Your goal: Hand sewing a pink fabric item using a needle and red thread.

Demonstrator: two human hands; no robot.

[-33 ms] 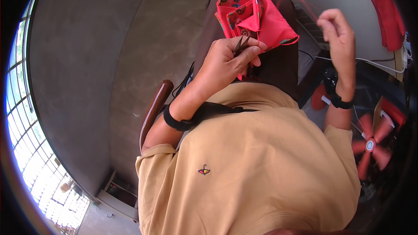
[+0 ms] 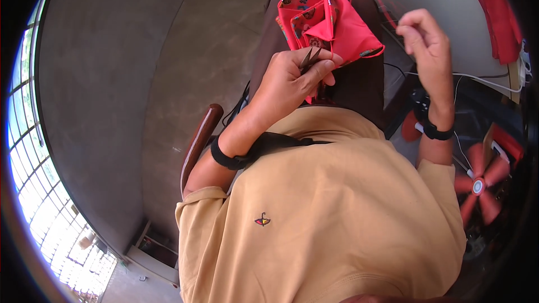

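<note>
A red cloth piece (image 2: 356,36) with floral panels and folded layers lies over my lap, its near edge pinched by my left hand (image 2: 295,76). The same hand also holds small thread snips (image 2: 309,59), whose two pointed blades stick up between thumb and fingers; their handles are mostly hidden. Off to the right, my right hand (image 2: 429,50) is raised with thumb and fingertips pinched together. A thin red thread (image 2: 387,10) loops from near the cloth to those fingertips.
Behind my right hand stands a pale box-like surface (image 2: 460,22) with red cloth (image 2: 494,14) hanging over it. White cables (image 2: 477,78) cross below. A red-bladed fan (image 2: 478,186) is at the right, and a chair armrest (image 2: 201,140) at my left.
My right hand has shifted slightly left, toward the cloth, and the thread's loop has changed shape. My left hand stays almost still with the cloth and snips.
</note>
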